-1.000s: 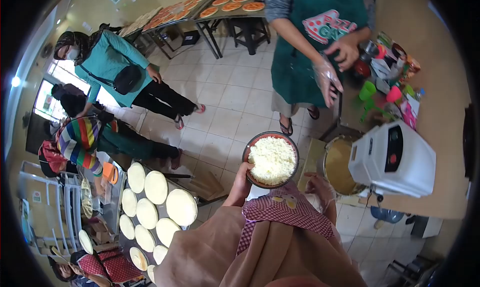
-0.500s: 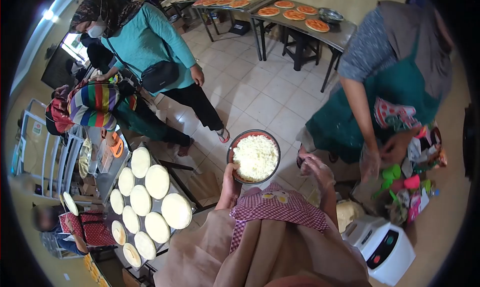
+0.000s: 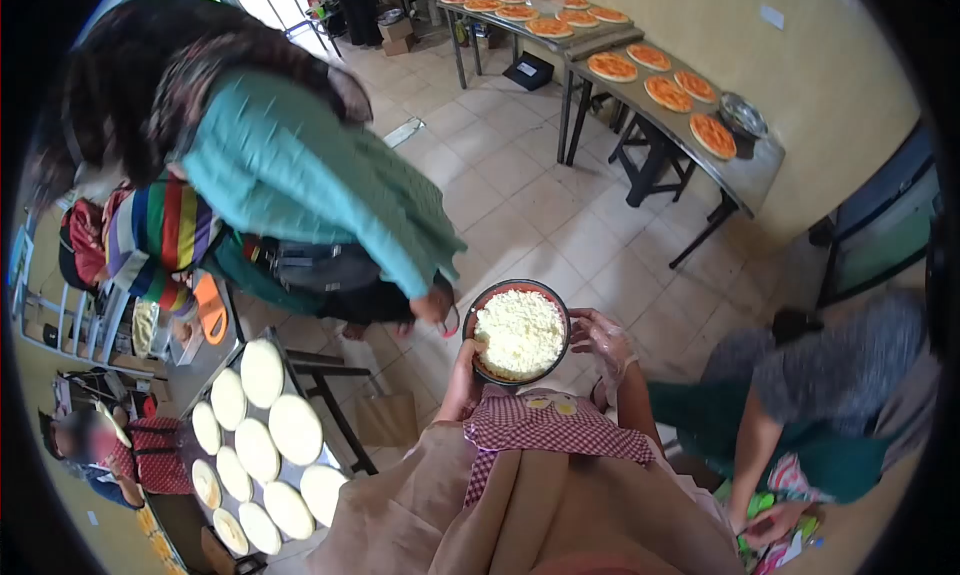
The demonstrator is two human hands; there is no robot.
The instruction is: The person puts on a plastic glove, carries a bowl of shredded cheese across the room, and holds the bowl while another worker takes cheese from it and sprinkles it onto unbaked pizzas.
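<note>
A round dark-rimmed bowl, heaped with white crumbly or grated food, is held in front of the checked apron. My left hand grips the bowl's left side, its thumb over the rim. At the bowl's right edge is my right hand, in a clear plastic glove with its fingers apart; whether the fingertips touch the rim I cannot tell.
Pale dough rounds lie on a dark tray at the lower left. Red-topped rounds and a metal bowl stand on the far tables. A person in teal is close at left, another person in green at right.
The view has swung right toward the far tables. My right hand has come up beside the bowl. The person in teal has come nearer and bends; the white machine has left the view.
</note>
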